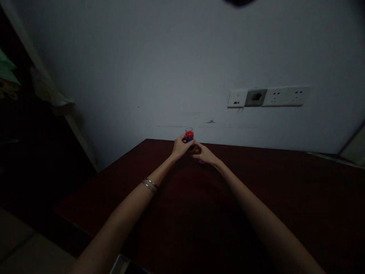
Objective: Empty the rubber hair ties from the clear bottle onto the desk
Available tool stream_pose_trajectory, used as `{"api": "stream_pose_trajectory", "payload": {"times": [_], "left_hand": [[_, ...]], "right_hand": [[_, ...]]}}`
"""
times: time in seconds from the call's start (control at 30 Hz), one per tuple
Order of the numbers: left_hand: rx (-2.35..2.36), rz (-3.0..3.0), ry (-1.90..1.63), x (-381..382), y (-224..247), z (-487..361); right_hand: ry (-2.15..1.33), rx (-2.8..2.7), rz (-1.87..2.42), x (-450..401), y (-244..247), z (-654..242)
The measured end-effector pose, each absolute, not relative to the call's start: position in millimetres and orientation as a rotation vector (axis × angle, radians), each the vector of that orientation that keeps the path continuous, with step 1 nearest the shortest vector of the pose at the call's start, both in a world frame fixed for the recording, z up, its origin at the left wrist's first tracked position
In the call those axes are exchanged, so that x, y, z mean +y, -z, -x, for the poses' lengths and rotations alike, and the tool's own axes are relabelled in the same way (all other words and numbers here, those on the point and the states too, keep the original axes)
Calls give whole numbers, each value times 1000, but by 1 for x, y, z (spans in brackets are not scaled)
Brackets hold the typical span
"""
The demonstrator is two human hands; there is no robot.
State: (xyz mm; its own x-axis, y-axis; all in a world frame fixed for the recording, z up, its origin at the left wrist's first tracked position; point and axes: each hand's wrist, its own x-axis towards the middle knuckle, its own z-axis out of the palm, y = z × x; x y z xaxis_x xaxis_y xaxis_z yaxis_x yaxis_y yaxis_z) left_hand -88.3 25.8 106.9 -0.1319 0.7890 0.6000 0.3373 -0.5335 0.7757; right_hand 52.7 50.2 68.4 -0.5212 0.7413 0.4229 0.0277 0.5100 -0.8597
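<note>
Near the far edge of a dark red table [176, 205], a small clear container [189, 134] stands upright with red, blue and yellowish contents. My left hand [181, 147] wraps its fingers and thumb round the container from the left. From the right, my right hand [205, 154] reaches to its lower part, with the fingertips curled and close to it; whether they grip anything is too small to tell. A small pink thing [202, 161] shows just under my right hand, mostly hidden. Two bracelets [149, 184] are on my left wrist.
Behind the table rises a pale wall [159, 68] with a row of sockets [285, 96] at the right. Cloth [47, 89] hangs at the far left. Floor tiles [25, 247] show at the lower left, and a pale object [120, 264] lies at the bottom edge.
</note>
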Motion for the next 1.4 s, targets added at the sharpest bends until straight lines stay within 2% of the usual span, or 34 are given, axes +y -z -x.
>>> {"api": "stream_pose_trajectory", "payload": {"times": [0.2, 0.37, 0.53, 0.67, 0.8, 0.93, 1.03, 1.13, 1.4], "left_hand": [[1187, -1817, -1658, 30, -93, 73], [1072, -1809, -1498, 23, -91, 74], [829, -1439, -1349, 27, -102, 99], [993, -1094, -1436, 37, -95, 128], [1115, -1017, -1182, 36, -79, 142], [857, -1247, -854, 23, -81, 132], [765, -1429, -742, 15, -90, 121], [759, -1491, -709, 14, -95, 115], [719, -1433, -868, 21, -86, 116]], "right_hand": [[-745, -1820, 746, 50, -68, -54], [-688, -1867, 720, 51, -69, -61], [-497, -1938, 756, 54, -73, -70], [-209, -2160, 775, 55, -84, -81], [4, -2307, 846, 44, -98, -88], [108, -2361, 900, 29, -110, -84], [70, -2386, 844, 22, -114, -77], [-111, -2370, 728, 19, -120, -70], [-476, -2198, 647, 11, -130, -65]]}}
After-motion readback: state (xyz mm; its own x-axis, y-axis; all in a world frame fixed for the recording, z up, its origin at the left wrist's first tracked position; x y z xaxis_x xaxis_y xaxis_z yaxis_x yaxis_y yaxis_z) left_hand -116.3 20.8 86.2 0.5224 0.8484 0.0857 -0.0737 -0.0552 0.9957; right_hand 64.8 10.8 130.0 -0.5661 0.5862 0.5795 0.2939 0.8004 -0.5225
